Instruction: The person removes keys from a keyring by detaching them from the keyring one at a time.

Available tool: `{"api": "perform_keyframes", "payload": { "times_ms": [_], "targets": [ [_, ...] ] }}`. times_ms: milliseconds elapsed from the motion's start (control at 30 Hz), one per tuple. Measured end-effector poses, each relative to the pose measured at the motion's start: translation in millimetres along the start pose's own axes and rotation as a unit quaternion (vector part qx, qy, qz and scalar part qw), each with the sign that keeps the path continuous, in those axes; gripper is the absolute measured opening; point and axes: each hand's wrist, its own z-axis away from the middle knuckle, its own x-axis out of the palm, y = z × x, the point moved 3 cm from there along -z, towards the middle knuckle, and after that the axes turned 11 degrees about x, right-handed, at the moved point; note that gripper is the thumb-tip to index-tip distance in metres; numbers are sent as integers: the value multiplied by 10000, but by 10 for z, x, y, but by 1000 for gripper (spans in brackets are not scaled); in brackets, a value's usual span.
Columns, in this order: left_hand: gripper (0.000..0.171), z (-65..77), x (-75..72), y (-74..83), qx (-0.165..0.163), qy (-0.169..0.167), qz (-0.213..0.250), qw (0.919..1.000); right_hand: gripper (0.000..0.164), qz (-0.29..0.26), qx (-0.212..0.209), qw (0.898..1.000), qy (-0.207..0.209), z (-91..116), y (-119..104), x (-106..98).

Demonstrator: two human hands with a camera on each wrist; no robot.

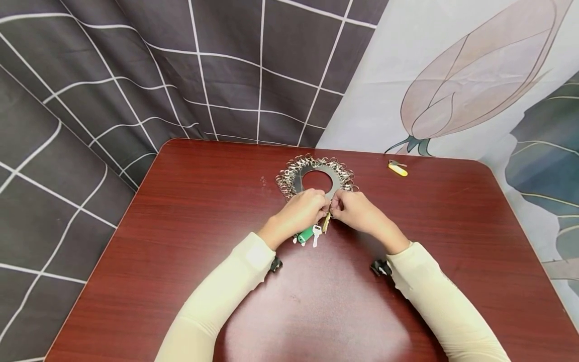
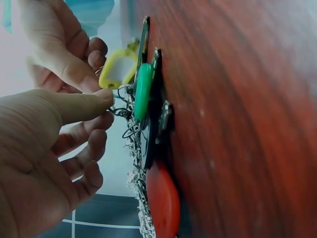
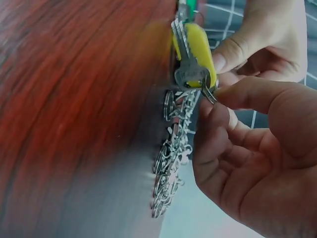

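Observation:
Both hands meet at the near rim of a flat grey ring-shaped holder (image 1: 335,177), edged with metal clasps and rings (image 1: 287,182). My right hand (image 1: 357,208) pinches the split ring (image 3: 210,93) of a yellow key tag (image 3: 202,47) between thumb and forefinger. A silver key (image 3: 190,72) hangs against that tag. My left hand (image 1: 303,207) pinches with thumb and forefinger at a small metal clasp (image 2: 120,112), right beside the yellow tag; the fingertips partly hide it. A green key tag (image 1: 305,235) and a white-looking key (image 1: 316,235) lie below the left hand.
A red key tag (image 2: 163,203) lies by the holder in the left wrist view. Another yellow key tag (image 1: 398,169) with a key rests at the back right of the brown table (image 1: 181,211). A dark checked curtain (image 1: 226,75) hangs behind.

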Motion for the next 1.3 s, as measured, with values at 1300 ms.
{"api": "perform_keyframes", "payload": {
  "times_ms": [1300],
  "targets": [
    [5,-13,-31,-123,-1395,785,1947,9677,11,-1564,510,9860,-261,-92,69,-52]
  ]
}}
